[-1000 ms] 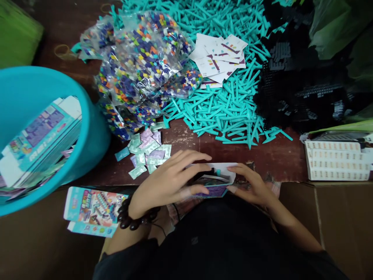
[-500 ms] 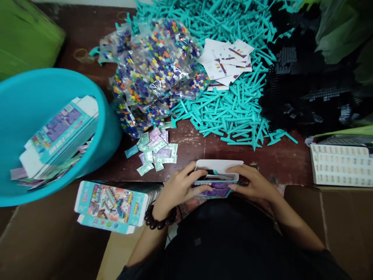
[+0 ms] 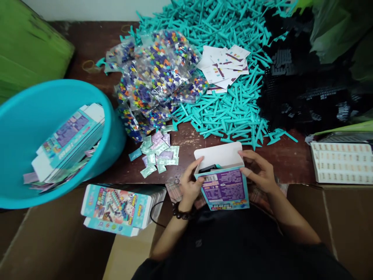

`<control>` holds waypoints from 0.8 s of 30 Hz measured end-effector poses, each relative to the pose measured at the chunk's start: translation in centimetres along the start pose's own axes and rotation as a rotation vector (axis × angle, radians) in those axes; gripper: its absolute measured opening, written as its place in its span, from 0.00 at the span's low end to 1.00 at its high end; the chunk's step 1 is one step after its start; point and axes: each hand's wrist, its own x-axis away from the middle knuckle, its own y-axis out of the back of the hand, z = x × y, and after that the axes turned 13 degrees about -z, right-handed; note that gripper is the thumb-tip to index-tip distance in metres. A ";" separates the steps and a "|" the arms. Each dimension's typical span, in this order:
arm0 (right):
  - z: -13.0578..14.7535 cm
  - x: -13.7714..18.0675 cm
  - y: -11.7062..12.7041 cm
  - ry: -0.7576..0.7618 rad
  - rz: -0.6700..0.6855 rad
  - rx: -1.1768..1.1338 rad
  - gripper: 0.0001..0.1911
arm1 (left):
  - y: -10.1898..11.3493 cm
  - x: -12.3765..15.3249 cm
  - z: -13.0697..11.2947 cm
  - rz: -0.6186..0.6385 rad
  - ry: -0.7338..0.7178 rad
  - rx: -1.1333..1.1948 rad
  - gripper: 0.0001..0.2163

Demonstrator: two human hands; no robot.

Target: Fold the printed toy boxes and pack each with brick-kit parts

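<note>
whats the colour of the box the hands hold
The box's back panel is purple with teal edges, head view.

My right hand had a strip of wooden tabletop to pass over, up to the teal plastic spikes; leftward, foil sachets stood between my left hand and the teal bucket.

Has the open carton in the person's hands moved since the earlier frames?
Yes: the open printed carton has tipped up, its white flap now reaching further beyond the table's front edge, towards the teal plastic pieces.
</note>
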 end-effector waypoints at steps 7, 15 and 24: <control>-0.7 0.7 -0.8 -0.078 -0.176 0.029 0.14 | -4.3 1.9 -2.0 -0.051 0.222 0.100 0.22; -2.1 2.3 -0.7 -0.055 -0.415 -0.157 0.21 | -6.4 1.4 -1.9 -0.195 0.193 0.321 0.18; -1.5 1.0 1.4 -0.162 -0.177 -0.167 0.03 | -5.7 0.6 -2.2 0.082 0.021 0.192 0.09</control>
